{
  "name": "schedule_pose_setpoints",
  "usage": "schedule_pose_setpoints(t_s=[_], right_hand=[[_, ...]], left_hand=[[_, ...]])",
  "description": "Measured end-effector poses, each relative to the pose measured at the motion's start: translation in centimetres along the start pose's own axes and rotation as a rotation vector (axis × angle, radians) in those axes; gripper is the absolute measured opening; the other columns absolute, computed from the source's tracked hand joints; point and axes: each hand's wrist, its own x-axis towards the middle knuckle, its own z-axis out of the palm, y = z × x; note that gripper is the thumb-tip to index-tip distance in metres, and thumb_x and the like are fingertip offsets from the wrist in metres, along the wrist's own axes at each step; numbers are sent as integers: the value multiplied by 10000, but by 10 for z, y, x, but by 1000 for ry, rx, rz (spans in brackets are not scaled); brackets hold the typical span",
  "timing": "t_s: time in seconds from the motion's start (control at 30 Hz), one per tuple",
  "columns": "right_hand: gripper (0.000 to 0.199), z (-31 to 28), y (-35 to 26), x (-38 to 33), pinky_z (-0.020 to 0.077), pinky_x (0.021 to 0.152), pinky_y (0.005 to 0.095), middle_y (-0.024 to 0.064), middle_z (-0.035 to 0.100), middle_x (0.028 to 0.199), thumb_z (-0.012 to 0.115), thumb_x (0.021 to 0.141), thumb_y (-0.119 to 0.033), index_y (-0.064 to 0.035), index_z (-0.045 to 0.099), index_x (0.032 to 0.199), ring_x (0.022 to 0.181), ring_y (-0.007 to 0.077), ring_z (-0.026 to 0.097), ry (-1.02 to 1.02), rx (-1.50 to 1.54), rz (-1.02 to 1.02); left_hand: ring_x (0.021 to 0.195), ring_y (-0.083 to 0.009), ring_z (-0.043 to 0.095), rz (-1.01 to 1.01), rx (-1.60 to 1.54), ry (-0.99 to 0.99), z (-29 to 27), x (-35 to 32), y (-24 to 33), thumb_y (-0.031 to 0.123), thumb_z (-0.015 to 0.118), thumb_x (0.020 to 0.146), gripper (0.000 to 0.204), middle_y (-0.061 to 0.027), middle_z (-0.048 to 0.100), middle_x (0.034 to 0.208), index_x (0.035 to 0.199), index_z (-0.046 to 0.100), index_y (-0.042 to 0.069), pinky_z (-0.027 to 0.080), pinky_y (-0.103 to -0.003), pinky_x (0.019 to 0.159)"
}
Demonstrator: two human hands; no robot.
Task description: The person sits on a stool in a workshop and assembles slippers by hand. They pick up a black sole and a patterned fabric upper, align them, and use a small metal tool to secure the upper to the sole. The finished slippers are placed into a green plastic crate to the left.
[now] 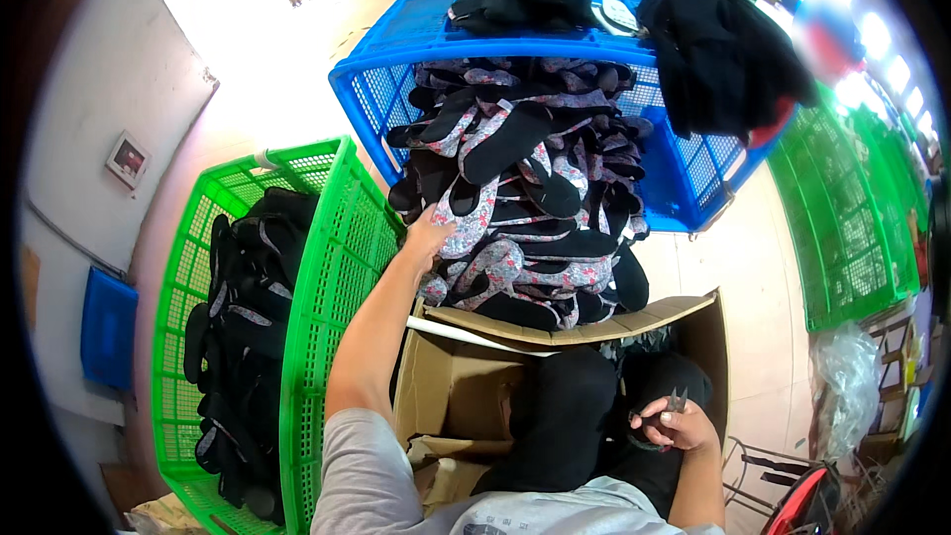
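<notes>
My left hand (pixel 430 240) reaches forward to the pile and is closed on the edge of a floral cloth slipper (pixel 469 219); part of the fingers is hidden behind it. Around it lies a heap of similar slippers (pixel 570 274) with black soles and grey-pink flowered fabric, spilling out of a tipped blue crate (pixel 369 67). Over my right thigh, my right hand (pixel 682 427) is wrapped round a small pair of thread snips (pixel 677 400), dark blades pointing up, away from the pile.
A green crate (pixel 297 376) full of black slippers (pixel 253 337) stands at my left. An opened cardboard box (pixel 466 372) surrounds my legs. Dark cloth (pixel 728 59) hangs over the blue crate's right corner. Another green crate (pixel 842 218) and a clear plastic bag (pixel 848 381) are at right.
</notes>
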Motion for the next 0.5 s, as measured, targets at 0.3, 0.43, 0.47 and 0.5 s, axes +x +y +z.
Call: schedule_pose_setpoints(t_s=[0.3,0.43,0.47,0.5], right_hand=[[299,-1,5,-2,380,540,252,246,631,1174,571,964,-149,13,616,1212,682,166,515,-71,2,-19],[263,11,7,-5,387,520,254,218,655,1095,591,950,-164,-24,646,1166,663,183,546,20,-23,-7],[273,10,10,-6,389,525,254,198,654,1090,577,963,-170,-32,630,1193,671,178,546,28,-51,-12],[279,11,12,-6,386,526,250,189,653,1089,573,969,-175,-34,621,1205,674,173,547,40,-67,-9]], left_hand=[[901,-191,671,-252,-244,58,-9,-153,-5,81,678,845,451,-66,668,1093,1271,532,81,558,-416,698],[965,-211,669,-203,-371,54,4,-248,7,51,640,884,412,-108,663,1126,1273,510,4,562,-391,808],[981,-212,666,-178,-387,14,5,-267,1,34,628,891,411,-117,658,1141,1279,503,-14,556,-390,841],[996,-212,662,-165,-402,-3,8,-288,0,13,617,893,432,-128,652,1165,1303,490,-27,548,-381,863]])
